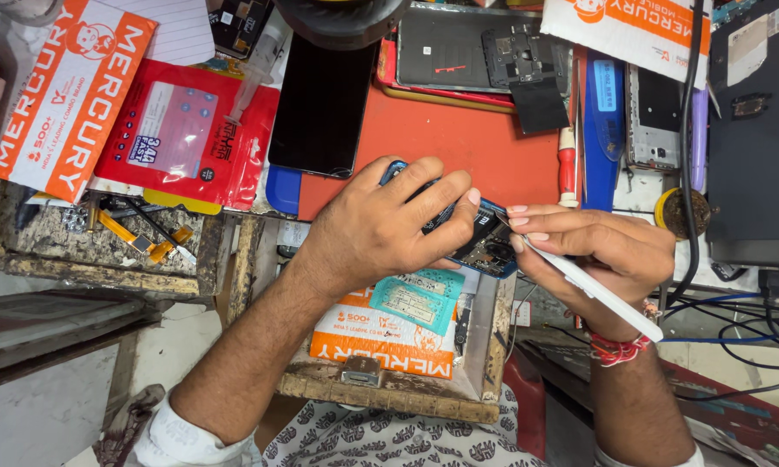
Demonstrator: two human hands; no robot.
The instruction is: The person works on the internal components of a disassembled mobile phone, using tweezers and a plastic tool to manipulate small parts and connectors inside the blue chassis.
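Note:
My left hand (385,225) grips an opened blue phone (485,246) with its inner board exposed, holding it over the front edge of the orange work mat (459,147). My right hand (593,251) holds a thin white tool (597,290) like a pen, with its tip resting at the phone's upper right edge. The fingertips of both hands nearly meet over the phone. A red thread band circles my right wrist. Most of the phone is hidden under my left fingers.
A black phone (320,108) and a disassembled phone back (467,47) lie on the mat. Red and orange packets (182,134) sit at left, a red-handled screwdriver (567,164) and blue tool (604,121) at right, cables (735,320) beside a dark box (757,130). An open wooden drawer (389,380) holds packets.

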